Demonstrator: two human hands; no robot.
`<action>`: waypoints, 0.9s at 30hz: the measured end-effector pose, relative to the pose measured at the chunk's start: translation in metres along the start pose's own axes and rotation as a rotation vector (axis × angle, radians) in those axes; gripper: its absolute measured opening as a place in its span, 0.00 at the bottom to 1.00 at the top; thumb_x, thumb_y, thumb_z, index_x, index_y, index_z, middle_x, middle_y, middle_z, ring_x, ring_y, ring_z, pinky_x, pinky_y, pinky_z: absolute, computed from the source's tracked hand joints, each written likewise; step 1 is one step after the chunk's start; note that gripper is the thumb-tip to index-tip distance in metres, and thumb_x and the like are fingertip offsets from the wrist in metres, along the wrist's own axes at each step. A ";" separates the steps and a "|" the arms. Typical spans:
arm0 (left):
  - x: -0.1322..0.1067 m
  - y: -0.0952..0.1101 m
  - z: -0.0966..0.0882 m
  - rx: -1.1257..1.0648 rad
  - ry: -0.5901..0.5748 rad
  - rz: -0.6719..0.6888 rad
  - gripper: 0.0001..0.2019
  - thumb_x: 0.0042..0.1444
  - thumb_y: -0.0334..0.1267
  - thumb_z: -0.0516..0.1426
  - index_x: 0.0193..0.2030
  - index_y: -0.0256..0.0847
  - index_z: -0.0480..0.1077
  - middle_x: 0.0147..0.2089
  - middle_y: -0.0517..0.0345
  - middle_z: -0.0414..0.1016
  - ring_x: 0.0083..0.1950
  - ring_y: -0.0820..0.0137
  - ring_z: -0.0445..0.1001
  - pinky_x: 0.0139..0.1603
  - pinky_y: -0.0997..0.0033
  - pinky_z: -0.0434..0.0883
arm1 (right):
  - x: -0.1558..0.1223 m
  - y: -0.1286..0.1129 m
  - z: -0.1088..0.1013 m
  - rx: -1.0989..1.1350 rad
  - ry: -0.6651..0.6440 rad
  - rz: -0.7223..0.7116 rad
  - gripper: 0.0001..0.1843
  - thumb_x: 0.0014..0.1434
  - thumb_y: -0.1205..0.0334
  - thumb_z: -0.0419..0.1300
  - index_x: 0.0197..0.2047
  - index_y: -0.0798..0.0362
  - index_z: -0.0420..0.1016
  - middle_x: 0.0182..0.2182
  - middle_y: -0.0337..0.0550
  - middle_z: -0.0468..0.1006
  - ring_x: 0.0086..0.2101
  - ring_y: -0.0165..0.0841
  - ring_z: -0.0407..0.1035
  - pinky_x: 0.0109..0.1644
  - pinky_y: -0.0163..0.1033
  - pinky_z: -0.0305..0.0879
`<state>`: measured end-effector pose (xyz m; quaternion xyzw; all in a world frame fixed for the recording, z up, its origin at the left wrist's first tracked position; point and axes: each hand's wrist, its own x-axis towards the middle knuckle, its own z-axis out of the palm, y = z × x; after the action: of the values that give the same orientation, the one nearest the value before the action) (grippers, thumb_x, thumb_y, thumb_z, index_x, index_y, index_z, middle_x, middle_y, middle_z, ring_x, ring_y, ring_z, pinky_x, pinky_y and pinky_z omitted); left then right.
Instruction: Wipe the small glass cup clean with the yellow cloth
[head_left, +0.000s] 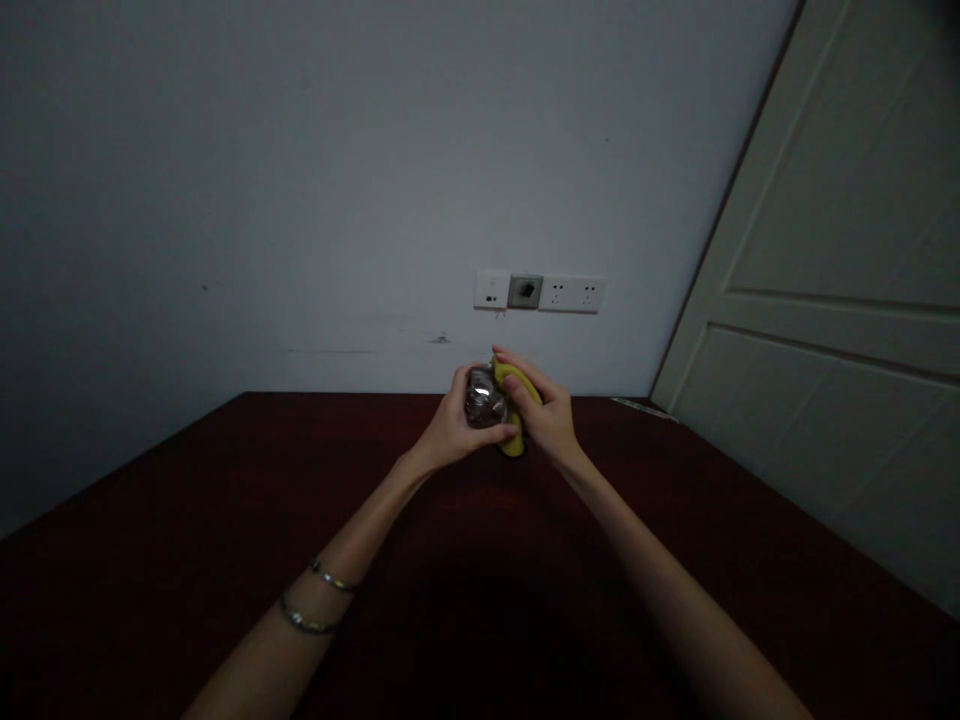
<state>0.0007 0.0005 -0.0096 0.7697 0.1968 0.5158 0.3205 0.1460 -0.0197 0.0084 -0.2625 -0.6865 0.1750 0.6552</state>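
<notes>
My left hand [455,425] is closed around a brown, rounded thing in shiny clear wrapping [486,395], held above the table. Its thumb reaches across the lower front to a yellow, curved thing [512,440]. My right hand [549,412] grips that yellow thing, with the thumb laid over its upper part and the fingers behind. The yellow thing presses against the right side of the wrapped one. Its exact kind cannot be made out, as the fingers cover much of it and the light is dim.
A dark red table [337,500] spreads under both arms. Behind it rises a pale wall [337,200] with a row of sockets [570,294]. A white panelled door [832,330] stands at the right. A thin pale strip [643,408] lies near the table's back right corner.
</notes>
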 end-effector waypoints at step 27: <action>0.001 -0.005 -0.007 0.211 0.008 0.088 0.39 0.41 0.44 0.66 0.57 0.42 0.51 0.56 0.47 0.61 0.57 0.57 0.64 0.57 0.55 0.63 | 0.001 -0.024 0.000 -0.105 -0.123 -0.058 0.12 0.56 0.58 0.60 0.44 0.44 0.78 0.52 0.42 0.72 0.52 0.36 0.66 0.59 0.48 0.59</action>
<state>-0.0056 0.0064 -0.0103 0.8049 0.2175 0.5090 0.2138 0.1425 -0.0385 0.0235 -0.2652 -0.7411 0.1355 0.6018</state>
